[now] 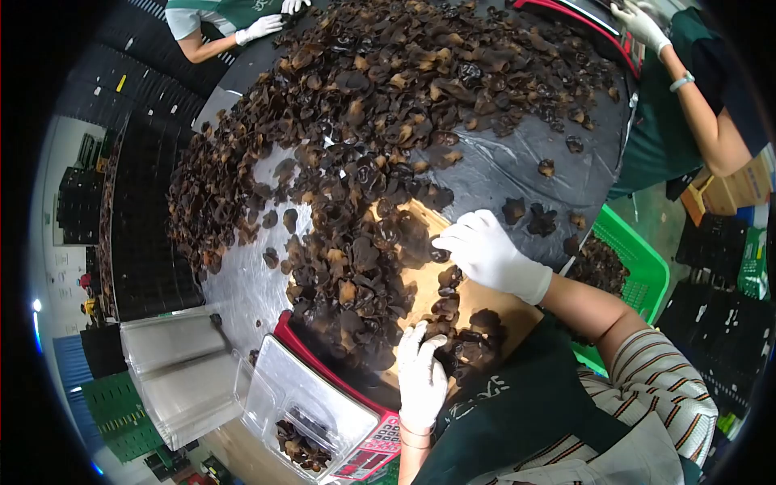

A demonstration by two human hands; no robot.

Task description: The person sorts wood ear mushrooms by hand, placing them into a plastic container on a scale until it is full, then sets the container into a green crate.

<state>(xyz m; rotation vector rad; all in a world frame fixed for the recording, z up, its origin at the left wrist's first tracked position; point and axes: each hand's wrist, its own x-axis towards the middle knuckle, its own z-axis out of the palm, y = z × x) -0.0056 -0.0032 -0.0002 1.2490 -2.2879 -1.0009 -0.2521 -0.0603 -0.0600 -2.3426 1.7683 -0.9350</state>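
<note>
Item: wood-ear mushrooms [364, 162], one loose heap across the table [501, 166], pieces too many to count.
- Your hands, two, white-gloved: left hand [420, 380] lies fingers spread on pieces beside the scale [368, 449]; right hand [485, 255] is curled over the heap, and whether it grips anything cannot be told.
- One clear tray [311, 396] on the scale, partly filled.
- One green basket [638, 267].
- Co-workers: two.

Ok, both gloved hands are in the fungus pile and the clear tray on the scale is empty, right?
No: the head view shows the clear tray on the scale holding fungus pieces. The left hand and right hand are in the pile.
</note>
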